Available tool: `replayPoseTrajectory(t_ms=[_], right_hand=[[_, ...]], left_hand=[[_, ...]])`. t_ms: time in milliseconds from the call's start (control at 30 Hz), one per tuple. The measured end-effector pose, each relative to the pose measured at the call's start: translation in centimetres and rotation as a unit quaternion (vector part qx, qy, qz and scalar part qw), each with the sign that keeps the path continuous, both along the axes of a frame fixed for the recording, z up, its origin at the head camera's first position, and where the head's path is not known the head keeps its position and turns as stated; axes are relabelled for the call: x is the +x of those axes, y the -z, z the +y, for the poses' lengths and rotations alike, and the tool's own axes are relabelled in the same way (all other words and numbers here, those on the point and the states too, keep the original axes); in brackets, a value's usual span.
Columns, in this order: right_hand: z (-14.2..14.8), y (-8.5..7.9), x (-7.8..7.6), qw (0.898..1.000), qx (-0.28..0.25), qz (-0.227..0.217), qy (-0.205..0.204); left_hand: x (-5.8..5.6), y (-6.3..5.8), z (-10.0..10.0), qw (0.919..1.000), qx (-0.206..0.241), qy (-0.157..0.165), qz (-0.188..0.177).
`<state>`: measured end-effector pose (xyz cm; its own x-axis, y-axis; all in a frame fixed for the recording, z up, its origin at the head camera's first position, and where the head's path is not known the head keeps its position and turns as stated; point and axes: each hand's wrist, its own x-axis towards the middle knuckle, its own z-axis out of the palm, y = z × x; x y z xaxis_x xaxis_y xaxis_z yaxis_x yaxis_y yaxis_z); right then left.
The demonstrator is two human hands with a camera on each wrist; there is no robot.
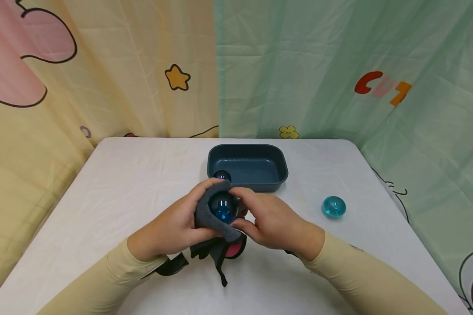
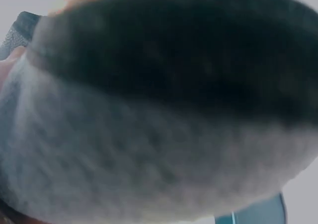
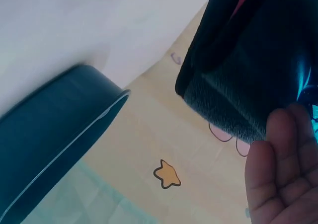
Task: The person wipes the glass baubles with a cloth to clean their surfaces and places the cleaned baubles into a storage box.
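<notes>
Between both hands, in the head view, a shiny blue glass ball [image 1: 224, 207] sits in a folded grey fleece cloth [image 1: 203, 214] with black parts and a pink patch. My left hand [image 1: 169, 227] grips the cloth around the ball's left side. The thumb and fingers of my right hand [image 1: 273, 221] curve about the ball's right side and pinch it. Blurred grey and black cloth [image 2: 149, 159] fills most of the left wrist view. In the right wrist view, the right hand's fingertips [image 3: 283, 129] touch the ball's edge beside the cloth; much of the ball is hidden.
Just behind the hands stands a dark blue-green rectangular bin [image 1: 266, 187], with a dark shiny ball [image 1: 222, 175] at its near left. A teal glass ball [image 1: 334, 206] lies on the white-covered table [image 1: 142, 175] to the right. Printed curtains [image 1: 260, 65] hang behind and beside the table.
</notes>
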<state>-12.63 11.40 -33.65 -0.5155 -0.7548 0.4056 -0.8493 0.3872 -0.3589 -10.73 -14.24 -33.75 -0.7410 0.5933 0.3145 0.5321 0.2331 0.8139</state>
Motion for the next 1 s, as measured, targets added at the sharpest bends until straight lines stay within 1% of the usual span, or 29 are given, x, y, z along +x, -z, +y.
replayPoseTrajectory(t_ms=[67,233,367,500,600,700,800,1000], right_hand=[[0.06,-0.08,0.04,1.0,0.011,-0.008,0.01],[-0.04,-0.23,0.05,0.998,0.02,-0.045,0.028],[-0.15,-0.14,0.07,0.997,0.021,-0.058,0.036],[-0.2,0.1,0.12,0.996,0.003,-0.082,0.041],[-0.18,0.06,0.22,0.995,-0.025,-0.091,0.031],[-0.11,0.05,0.11,0.996,-0.039,-0.083,0.005],[-0.13,0.02,-0.07,0.997,-0.032,-0.066,-0.011],[-0.17,0.12,-0.2,1.0,-0.01,-0.021,0.007]], left_hand=[[0.06,0.01,0.07,1.0,-0.006,0.001,0.0],[0.19,0.0,0.2,0.9998,-0.021,0.0,0.0],[0.21,0.04,0.23,0.9996,-0.027,-0.002,-0.003],[0.08,0.24,0.19,0.9999,-0.013,-0.006,0.002],[-0.08,0.42,0.12,0.9999,-0.006,-0.012,0.004],[-0.19,0.57,0.0,0.9999,-0.002,-0.014,-0.004],[-0.23,0.64,-0.09,0.9999,0.001,-0.013,-0.011],[-0.19,0.46,0.07,0.9998,-0.007,-0.016,-0.007]])
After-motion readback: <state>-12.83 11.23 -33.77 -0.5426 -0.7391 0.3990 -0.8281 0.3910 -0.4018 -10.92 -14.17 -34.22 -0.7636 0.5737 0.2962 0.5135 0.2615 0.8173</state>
